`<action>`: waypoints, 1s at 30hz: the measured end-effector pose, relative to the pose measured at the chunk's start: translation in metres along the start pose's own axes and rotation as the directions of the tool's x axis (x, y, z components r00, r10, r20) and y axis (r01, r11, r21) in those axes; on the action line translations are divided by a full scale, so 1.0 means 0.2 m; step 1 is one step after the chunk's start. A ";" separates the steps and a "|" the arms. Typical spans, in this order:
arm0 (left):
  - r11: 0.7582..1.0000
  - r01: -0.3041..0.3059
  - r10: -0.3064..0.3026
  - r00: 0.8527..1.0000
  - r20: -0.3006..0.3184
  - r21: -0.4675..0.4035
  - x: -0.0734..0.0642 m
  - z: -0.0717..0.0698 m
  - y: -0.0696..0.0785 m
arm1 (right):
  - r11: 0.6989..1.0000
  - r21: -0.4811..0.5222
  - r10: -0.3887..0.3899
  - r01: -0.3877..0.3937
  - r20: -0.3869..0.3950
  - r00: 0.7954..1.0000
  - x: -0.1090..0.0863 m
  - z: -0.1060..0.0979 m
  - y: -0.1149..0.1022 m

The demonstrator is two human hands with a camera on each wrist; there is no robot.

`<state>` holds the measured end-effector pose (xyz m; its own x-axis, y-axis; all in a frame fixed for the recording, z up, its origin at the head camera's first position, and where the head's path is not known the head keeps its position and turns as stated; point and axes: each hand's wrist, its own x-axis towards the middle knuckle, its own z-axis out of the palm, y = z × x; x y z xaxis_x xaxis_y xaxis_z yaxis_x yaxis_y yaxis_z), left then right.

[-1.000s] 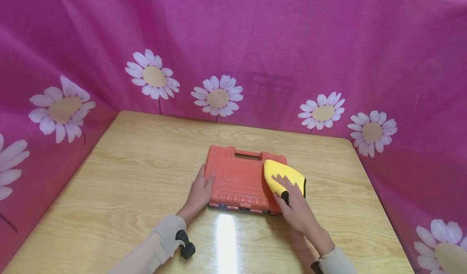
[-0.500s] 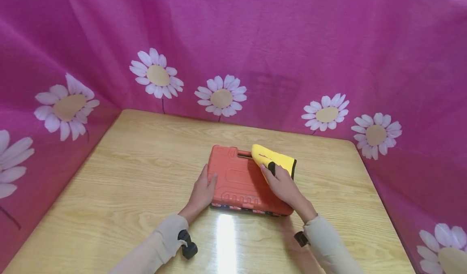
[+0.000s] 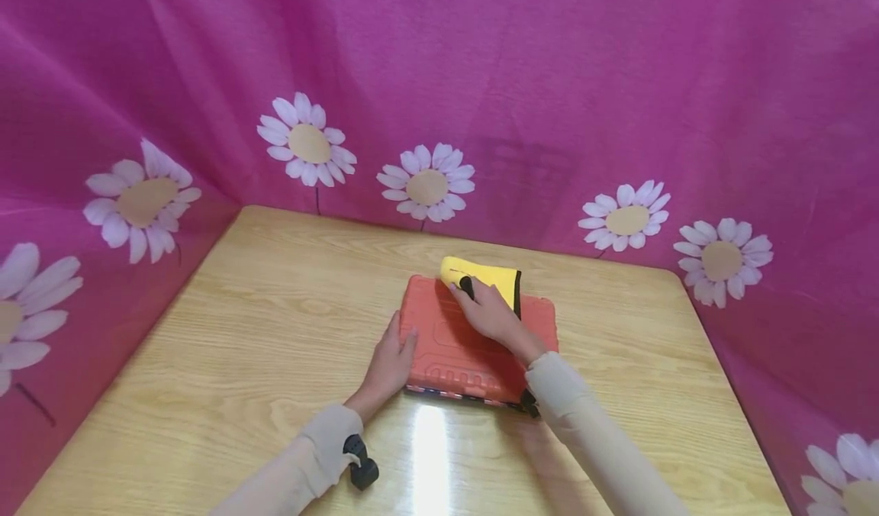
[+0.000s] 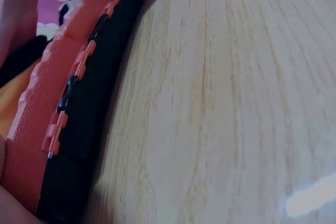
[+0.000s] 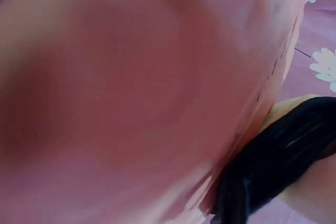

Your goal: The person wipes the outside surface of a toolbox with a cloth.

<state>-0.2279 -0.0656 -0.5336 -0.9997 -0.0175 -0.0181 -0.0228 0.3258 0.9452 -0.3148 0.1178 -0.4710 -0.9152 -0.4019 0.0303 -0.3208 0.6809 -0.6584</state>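
A red plastic tool case [image 3: 460,348], with a black lower half [image 4: 79,124], lies flat on the wooden table. My left hand [image 3: 390,363] holds its left side, thumb on the lid and fingers along the edge. Across the far part of the lid, my right hand [image 3: 490,314] grips a yellow cleaning cloth [image 3: 497,278] with black trim. The cloth reaches past the case's far edge and covers the handle area. Its black strap [image 3: 468,286] shows by the right thumb. Close up in the right wrist view, the strap [image 5: 283,150] crosses the hand; most fingertips are hidden.
The table [image 3: 288,295] extends to both sides of the case. Magenta curtains [image 3: 508,104] with daisy prints enclose its back and sides. A black wrist device [image 3: 360,462] hangs at the left sleeve; light glares on the table [image 3: 430,455] in front of the case.
My right hand has swept the yellow cloth leftward and away from me, from the lid's right side to its far edge. My left hand keeps its hold on the case.
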 end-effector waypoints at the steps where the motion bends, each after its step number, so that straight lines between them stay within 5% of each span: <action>1: 1.000 -0.007 0.007 1.000 0.000 0.000 0.00 0.00 0.00 | 1.000 -0.011 0.005 -0.005 0.005 1.000 0.02 0.01 0.00; 7: 1.000 -0.010 0.010 1.000 0.002 0.007 0.00 -0.01 0.01 | 0.999 -0.036 0.025 -0.023 0.062 0.998 0.13 0.03 -0.04; 19: 1.000 -0.015 0.015 1.000 -0.009 0.024 0.00 0.00 0.00 | 0.952 -0.285 -0.057 0.115 0.205 0.977 0.23 0.08 -0.09; 30: 1.000 0.004 -0.004 1.000 0.012 0.023 0.00 -0.01 0.01 | 0.962 -0.271 0.087 -0.031 0.196 0.977 0.16 -0.02 0.03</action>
<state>-0.2271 -0.0674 -0.5312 -0.9996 -0.0073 -0.0262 -0.0271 0.3473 0.9374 -0.3476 0.1105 -0.4711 -0.8740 -0.4535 -0.1747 -0.3462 0.8333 -0.4310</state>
